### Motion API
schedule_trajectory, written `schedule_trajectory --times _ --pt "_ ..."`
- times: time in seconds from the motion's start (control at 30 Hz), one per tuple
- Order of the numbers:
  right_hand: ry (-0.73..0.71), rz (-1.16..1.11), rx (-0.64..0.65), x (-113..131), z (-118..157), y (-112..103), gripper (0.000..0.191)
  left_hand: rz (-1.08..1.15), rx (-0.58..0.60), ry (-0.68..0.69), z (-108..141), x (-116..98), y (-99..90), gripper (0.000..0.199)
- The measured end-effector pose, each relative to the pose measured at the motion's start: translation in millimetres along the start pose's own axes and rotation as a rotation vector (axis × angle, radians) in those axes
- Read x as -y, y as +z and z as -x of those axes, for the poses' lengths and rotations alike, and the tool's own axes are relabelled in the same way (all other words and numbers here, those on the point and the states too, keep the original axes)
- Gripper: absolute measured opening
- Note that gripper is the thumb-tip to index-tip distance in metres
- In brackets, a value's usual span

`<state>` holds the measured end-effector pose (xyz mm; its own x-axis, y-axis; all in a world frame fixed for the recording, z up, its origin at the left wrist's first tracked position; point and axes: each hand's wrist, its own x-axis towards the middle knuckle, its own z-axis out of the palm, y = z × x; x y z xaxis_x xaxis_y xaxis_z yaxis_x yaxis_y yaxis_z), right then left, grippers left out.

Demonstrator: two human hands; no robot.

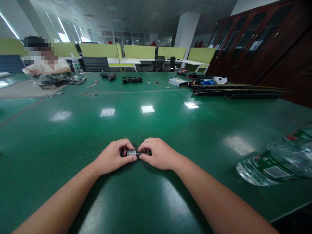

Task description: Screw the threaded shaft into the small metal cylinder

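Observation:
My left hand point(111, 157) is closed around a short silver metal cylinder point(132, 152), with thumb and fingers on its sides. My right hand point(161, 154) pinches a thin dark rod point(147, 152) lined up with the cylinder's right end. The two pieces meet between my fingertips, and I cannot tell whether they are joined. My fingers hide part of both. Both hands are low over the green tabletop point(126, 123), near its middle.
Plastic water bottles point(275, 167) lie at the right. Along the far side are a power drill point(108, 76), a black block-shaped part point(132, 80), a white box point(177, 82) and long black rails point(234, 90). Another person point(47, 63) sits at the far left.

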<state>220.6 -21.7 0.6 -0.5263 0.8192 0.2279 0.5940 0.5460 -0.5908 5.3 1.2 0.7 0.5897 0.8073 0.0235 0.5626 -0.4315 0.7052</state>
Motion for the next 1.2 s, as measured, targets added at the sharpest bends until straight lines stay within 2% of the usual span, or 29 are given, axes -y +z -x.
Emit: schedule_trajectory --times 0.27,1.2 --pt "-0.013 0.023 0.024 -1.3 0.3 1.0 0.015 0.017 0.016 -0.024 0.0 1.1 1.1 0.025" --pt "0.035 0.071 0.052 -10.1 2.4 -10.7 0.013 -0.039 0.000 -0.032 0.0 1.2 1.8 0.028"
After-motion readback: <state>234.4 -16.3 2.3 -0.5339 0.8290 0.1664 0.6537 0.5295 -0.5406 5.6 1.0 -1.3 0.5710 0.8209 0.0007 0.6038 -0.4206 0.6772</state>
